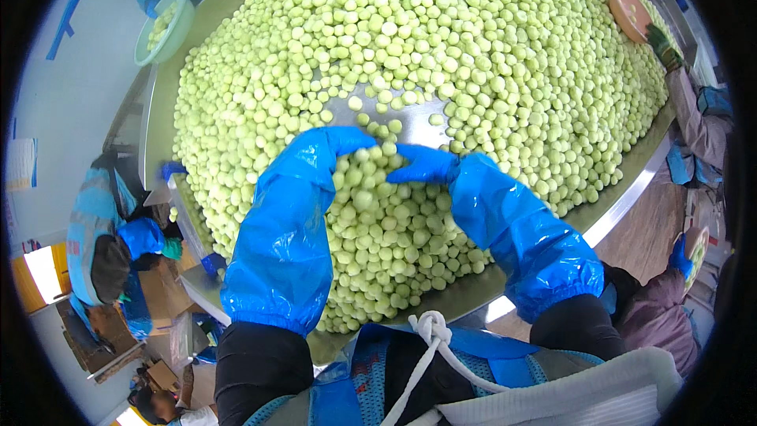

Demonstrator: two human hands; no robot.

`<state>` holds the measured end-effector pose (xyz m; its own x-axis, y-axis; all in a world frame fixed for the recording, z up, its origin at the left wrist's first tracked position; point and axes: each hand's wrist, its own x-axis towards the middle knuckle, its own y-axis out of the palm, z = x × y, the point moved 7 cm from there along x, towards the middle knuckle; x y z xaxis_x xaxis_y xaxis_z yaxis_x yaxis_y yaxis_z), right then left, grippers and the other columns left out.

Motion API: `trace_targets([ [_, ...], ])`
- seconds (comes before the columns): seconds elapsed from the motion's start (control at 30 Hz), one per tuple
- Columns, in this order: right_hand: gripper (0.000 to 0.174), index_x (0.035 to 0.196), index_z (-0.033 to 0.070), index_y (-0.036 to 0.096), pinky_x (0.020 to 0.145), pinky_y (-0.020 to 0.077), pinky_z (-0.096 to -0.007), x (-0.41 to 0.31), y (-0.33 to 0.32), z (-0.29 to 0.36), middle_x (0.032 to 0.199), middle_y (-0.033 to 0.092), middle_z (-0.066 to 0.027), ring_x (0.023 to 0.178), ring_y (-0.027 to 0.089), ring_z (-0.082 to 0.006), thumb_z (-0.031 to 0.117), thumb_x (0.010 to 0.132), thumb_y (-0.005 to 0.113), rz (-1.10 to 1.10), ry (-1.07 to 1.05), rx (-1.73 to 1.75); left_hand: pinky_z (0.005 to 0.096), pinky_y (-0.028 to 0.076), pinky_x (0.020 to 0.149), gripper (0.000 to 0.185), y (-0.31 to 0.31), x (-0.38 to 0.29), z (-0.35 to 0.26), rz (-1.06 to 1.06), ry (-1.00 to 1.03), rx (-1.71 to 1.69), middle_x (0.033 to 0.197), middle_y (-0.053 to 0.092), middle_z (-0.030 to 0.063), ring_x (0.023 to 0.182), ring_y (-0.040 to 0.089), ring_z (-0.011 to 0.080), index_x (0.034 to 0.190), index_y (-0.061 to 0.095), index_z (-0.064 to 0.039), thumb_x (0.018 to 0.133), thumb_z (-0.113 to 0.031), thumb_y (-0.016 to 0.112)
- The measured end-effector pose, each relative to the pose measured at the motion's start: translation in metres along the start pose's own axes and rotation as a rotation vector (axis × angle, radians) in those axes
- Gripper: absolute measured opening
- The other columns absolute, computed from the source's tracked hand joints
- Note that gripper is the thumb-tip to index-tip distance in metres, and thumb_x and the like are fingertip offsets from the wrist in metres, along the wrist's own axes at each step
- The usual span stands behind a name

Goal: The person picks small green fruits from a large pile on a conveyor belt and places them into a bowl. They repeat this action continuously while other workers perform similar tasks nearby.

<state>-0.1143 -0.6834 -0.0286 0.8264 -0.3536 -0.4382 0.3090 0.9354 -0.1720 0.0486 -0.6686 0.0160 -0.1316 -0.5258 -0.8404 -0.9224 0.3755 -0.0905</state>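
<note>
A deep heap of small, round, pale green fruits [390, 231] covers the metal table [414, 121] before me; their exact kind is not clear. Both my hands wear blue gloves, with shiny blue plastic sleeves up the forearms. My left hand [349, 141] curves over the fruits from the left, its fingers pointing inward and partly hidden. Facing it, my right hand [427, 164] has thumb and fingers spread. Between the two hands lie loose fruits, some blurred, and neither hand is closed around any. Just beyond my fingertips a patch of bare metal shows.
A light green bowl [177, 29] holding fruits stands at the upper left rim. At the upper right, a co-worker's gloved hand [663, 47] touches an orange bowl [630, 12]. Another blue-gloved hand [680, 257] holds a bowl at right. A person [97, 236] is at left, near cardboard [157, 293].
</note>
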Motion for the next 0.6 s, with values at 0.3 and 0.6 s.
trace_targets([
  [0.3, 0.072, 0.143, 0.012, 0.035, 0.109, 0.0306, -0.0422, -0.067, 0.118, 0.061, 0.146, 0.033, -0.0207, 0.133, 0.036, -0.0332, 0.043, 0.085, 0.065, -0.015, -0.239, -0.019, 0.0377, 0.043, 0.087, 0.023, 0.051, -0.06, 0.075, -0.013, 0.108, 0.785, 0.09, 0.068, 0.0065, 0.107, 0.058, 0.0262, 0.094, 0.072, -0.017, 0.08, -0.033, 0.062],
  [0.6, 0.068, 0.133, 0.012, 0.05, 0.095, 0.0437, -0.0455, -0.142, 0.065, 0.002, 0.129, 0.054, -0.0143, 0.113, 0.052, -0.0355, 0.049, 0.078, 0.066, -0.385, -0.052, -0.809, 0.0549, 0.038, 0.093, 0.021, 0.056, -0.181, 0.212, -0.668, 0.474, 0.8, 0.117, 0.062, 0.0009, 0.125, 0.046, 0.0346, 0.101, 0.07, -0.022, 0.083, -0.028, 0.061],
])
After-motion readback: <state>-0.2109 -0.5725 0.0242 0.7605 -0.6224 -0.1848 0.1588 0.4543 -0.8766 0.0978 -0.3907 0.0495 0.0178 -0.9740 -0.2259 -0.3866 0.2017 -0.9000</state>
